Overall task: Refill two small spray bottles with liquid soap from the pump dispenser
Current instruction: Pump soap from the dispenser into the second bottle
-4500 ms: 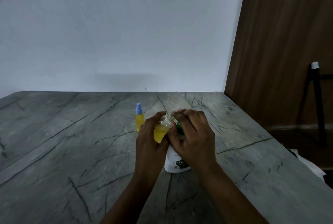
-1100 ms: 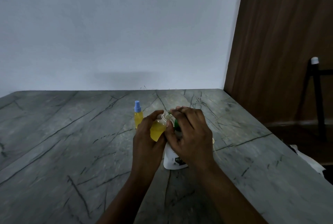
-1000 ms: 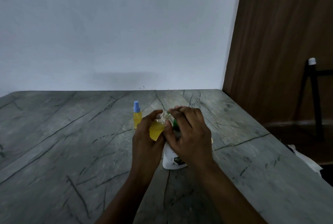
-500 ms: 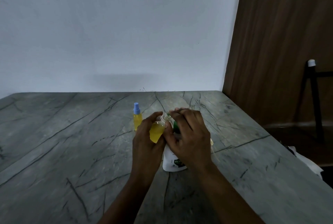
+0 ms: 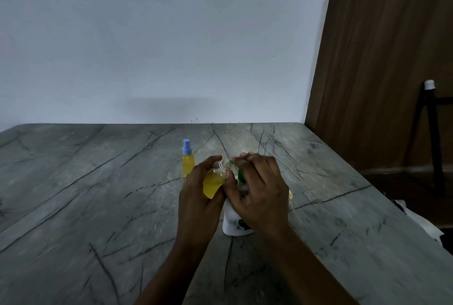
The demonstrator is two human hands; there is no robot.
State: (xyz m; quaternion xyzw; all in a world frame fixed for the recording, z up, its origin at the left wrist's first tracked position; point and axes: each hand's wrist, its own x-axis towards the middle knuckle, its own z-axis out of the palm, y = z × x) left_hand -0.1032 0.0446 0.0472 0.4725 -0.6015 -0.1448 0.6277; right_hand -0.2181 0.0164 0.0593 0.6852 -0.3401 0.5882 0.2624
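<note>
My left hand (image 5: pixel 196 197) grips an uncapped small clear bottle (image 5: pixel 213 182) with yellow liquid, tilted so its threaded neck points right toward the pump. My right hand (image 5: pixel 259 189) lies over the green pump head (image 5: pixel 240 174) of the white soap dispenser (image 5: pixel 232 221), which stands on the table. Most of the dispenser is hidden by that hand. A second small spray bottle (image 5: pixel 188 162), yellow with a blue cap, stands upright just behind and to the left of my hands.
The grey marble table (image 5: pixel 98 206) runs left and toward me; its right edge drops off near a wooden door (image 5: pixel 392 59). A black stand (image 5: pixel 431 133) with a white cap is beyond that edge. A pale thin object (image 5: pixel 291 197) lies behind my right hand.
Both hands and the tilted bottle stay in nearly the same place at the pump. Only the view shifts slightly.
</note>
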